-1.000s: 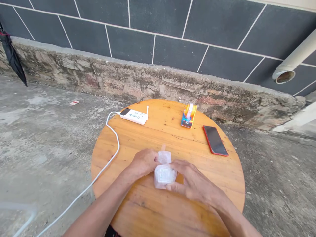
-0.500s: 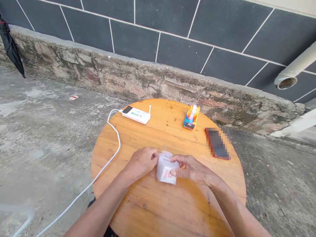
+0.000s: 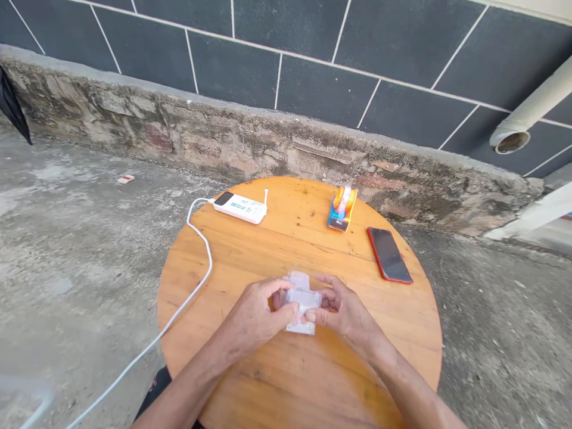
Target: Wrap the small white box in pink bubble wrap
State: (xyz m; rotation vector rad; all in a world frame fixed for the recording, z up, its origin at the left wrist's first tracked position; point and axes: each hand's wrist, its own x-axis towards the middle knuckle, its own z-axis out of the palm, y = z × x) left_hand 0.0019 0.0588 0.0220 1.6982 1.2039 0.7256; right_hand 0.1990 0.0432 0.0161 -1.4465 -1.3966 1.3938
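A small white box point(image 3: 301, 302) with pinkish print on its front stands on the round wooden table point(image 3: 250, 256). Its top flap sticks up at the back. From the left, my left hand point(image 3: 263, 307) grips the box, thumb on the front and index finger along the upper edge. Against the right side, my right hand point(image 3: 337, 310) has its thumb on the front and curled fingers at the side, its index finger raised off it. The fingers cover part of the box, and its inside is not visible.
Toward the back left lies a white power strip point(image 3: 241, 207) whose cable point(image 3: 201, 280) runs off the table's left side. An orange and blue tape dispenser point(image 3: 342, 208) stands at the back right, near a red-edged phone point(image 3: 389, 255). Behind is a stone ledge point(image 3: 214, 140).
My left hand has opened from a closed pose and now holds the box's left side with thumb and index finger. My right index finger has lifted off the box. The view has shifted slightly.
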